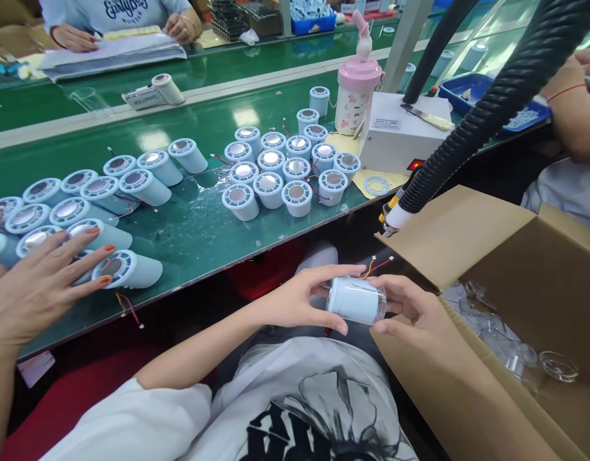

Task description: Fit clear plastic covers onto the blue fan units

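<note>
In front of my lap, a light blue cylindrical part [355,299] lies on its side between my two hands. My left hand [307,298] grips its left end, thumb below and fingers above. A clear plastic cup [382,303] surrounds at least its right end, where my right hand [412,306] pinches with thumb and fingertips. Thin red and yellow wires [371,267] with small white connectors stick up behind the part. Similar light blue cylinders [296,198] stand grouped on the green bench [193,224], and more [145,186] are tilted at the left.
Another person's hand [45,282] rests over the left cylinders. An open cardboard box [496,269] with clear plastic cups [506,346] stands at my right. A black corrugated hose [487,109] hangs above it, near a white box device [403,131] and pink-lidded bottle [357,96].
</note>
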A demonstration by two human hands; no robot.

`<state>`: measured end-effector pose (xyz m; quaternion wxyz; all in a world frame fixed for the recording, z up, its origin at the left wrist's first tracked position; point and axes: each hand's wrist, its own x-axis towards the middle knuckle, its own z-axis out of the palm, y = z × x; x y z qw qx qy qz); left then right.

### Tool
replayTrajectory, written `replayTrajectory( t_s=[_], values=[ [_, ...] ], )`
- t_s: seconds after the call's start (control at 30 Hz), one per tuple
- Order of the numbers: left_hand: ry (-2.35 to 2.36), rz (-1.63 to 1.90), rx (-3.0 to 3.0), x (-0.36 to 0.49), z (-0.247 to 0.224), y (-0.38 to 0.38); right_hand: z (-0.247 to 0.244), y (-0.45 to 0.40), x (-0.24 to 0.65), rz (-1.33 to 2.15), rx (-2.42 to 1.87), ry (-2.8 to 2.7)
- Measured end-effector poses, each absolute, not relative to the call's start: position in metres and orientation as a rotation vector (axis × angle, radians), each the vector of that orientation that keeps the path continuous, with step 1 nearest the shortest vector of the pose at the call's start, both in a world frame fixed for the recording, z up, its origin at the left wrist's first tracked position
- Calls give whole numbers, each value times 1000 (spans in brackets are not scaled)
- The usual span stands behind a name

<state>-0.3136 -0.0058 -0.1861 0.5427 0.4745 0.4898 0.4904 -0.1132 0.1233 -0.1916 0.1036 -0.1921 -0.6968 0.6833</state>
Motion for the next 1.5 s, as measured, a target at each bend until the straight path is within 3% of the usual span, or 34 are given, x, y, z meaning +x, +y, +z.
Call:
replayTrajectory(
  t_s=[1.13,1.5],
  values=[
    [1236,1191,1245,-311,-167,-12,-193,110,-132,2627,-970,-1516],
    [1151,1239,1393,-312,-186,-12,-195,110,-134,3012,-1185,-1236]
  ],
)
